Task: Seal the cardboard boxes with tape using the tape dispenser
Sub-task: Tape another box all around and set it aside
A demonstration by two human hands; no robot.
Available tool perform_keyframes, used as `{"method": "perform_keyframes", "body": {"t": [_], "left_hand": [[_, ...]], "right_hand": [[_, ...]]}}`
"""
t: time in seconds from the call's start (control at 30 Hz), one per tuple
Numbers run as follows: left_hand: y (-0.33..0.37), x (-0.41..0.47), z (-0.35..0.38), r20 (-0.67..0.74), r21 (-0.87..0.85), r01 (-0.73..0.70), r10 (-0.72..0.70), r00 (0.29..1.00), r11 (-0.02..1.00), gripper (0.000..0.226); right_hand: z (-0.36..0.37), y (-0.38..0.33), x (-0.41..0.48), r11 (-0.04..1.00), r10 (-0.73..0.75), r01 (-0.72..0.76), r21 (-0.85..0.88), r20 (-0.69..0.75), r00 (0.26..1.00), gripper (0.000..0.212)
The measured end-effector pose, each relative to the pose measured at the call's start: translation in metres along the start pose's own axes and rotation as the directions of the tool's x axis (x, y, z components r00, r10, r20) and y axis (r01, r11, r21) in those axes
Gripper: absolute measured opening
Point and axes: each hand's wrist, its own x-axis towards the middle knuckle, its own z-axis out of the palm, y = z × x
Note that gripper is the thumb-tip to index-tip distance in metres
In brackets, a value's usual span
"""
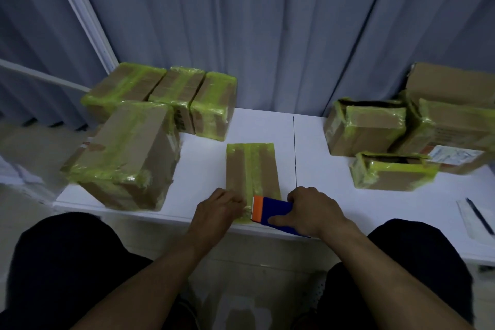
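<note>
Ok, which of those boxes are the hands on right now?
The lone middle box: the left hand presses its near end, the right hand grips the tape dispenser at it; the left group and right pile sit untouched.

right hand [313, 213]: palm down, fingers and thumb curled round tape dispenser [273, 211] | left hand [217, 211]: palm down, fingertips pressing just left of that grip | both forearms stretched forward

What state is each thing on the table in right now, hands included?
Centre box, closed, green tape along its top seam.
Tape dispenser, gripped at the box's near end.
Right hand, grips the dispenser.
Left hand, rests on the tape by the dispenser.
Four left boxes, taped shut.
Two right front boxes, tops open.
</note>
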Motion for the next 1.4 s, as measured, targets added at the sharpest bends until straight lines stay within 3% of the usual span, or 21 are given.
{"method": "perform_keyframes", "body": {"t": [0.4, 0.6, 0.83, 1.0, 1.13, 1.3, 1.4], "left_hand": [[-0.006, -0.002, -0.011, 0.073, 0.002, 0.056, -0.056, 0.996, 0.998, 0.043], [0.001, -0.007, -0.014, 0.065, -0.043, 0.011, -0.008, 0.998, 0.999, 0.042], [0.009, -0.006, -0.017, 0.071, -0.039, 0.010, -0.007, 0.997, 0.999, 0.043], [-0.002, -0.004, -0.017, 0.019, -0.056, 0.020, -0.019, 1.000, 0.998, 0.042], [-0.003, -0.006, -0.016, 0.030, -0.053, 0.013, -0.012, 0.999, 0.998, 0.043], [-0.010, -0.010, -0.012, 0.017, -0.153, 0.052, -0.050, 0.999, 0.987, 0.026], [-0.004, -0.008, -0.014, -0.027, -0.118, -0.001, -0.002, 1.000, 0.993, 0.024]], "right_hand": [[0.000, -0.001, -0.016, 0.994, -0.069, 0.071, 0.080, -0.033, 0.997, 0.061], [-0.011, 0.002, -0.027, 0.992, -0.077, 0.079, 0.098, -0.023, 0.997, 0.059], [-0.017, 0.013, -0.035, 0.996, -0.043, 0.043, 0.078, -0.006, 0.999, 0.059], [-0.021, 0.023, -0.034, 0.986, -0.023, 0.025, 0.166, -0.017, 1.000, 0.053], [-0.017, 0.024, -0.032, 0.996, -0.009, 0.013, 0.093, -0.039, 0.999, 0.056], [-0.010, 0.022, -0.021, 0.998, 0.017, -0.016, 0.067, -0.023, 1.000, 0.059], [-0.005, 0.022, -0.016, 0.998, 0.022, -0.022, 0.065, -0.001, 1.000, 0.064]]}}
